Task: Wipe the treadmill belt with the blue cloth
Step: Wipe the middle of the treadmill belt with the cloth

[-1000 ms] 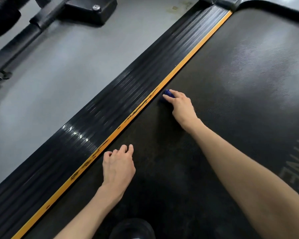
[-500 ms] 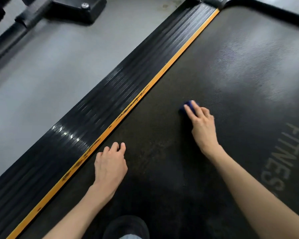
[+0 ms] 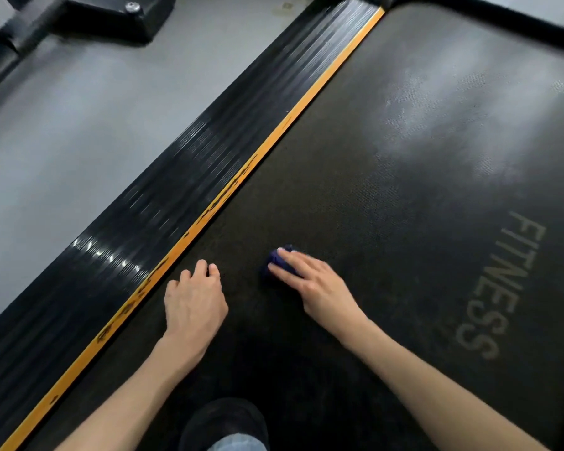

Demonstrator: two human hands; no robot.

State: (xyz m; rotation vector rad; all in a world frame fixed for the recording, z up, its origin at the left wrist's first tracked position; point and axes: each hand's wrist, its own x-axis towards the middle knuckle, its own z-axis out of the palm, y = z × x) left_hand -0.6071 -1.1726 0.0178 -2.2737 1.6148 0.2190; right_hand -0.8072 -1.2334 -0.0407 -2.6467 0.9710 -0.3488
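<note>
The dark treadmill belt [image 3: 404, 177] fills the right and middle of the view, with faded "FITNESS" lettering near its right side. A small bunched blue cloth [image 3: 275, 261] lies on the belt under the straight fingers of my right hand [image 3: 313, 284], which presses it down; most of the cloth is hidden by the fingers. My left hand [image 3: 194, 301] rests on the belt to the left of the cloth, fingers loosely bent and holding nothing, close to the orange stripe.
An orange stripe [image 3: 267, 144] and a ribbed black side rail [image 3: 189, 164] run diagonally along the belt's left edge. Grey floor [image 3: 79, 118] lies beyond, with a black machine base [image 3: 118, 17] at top left. A dark shoe [image 3: 225, 424] stands at the bottom.
My right hand has dragged the blue cloth back along the belt from near the orange stripe toward me. It now lies close beside my left hand, which stayed planted on the belt.
</note>
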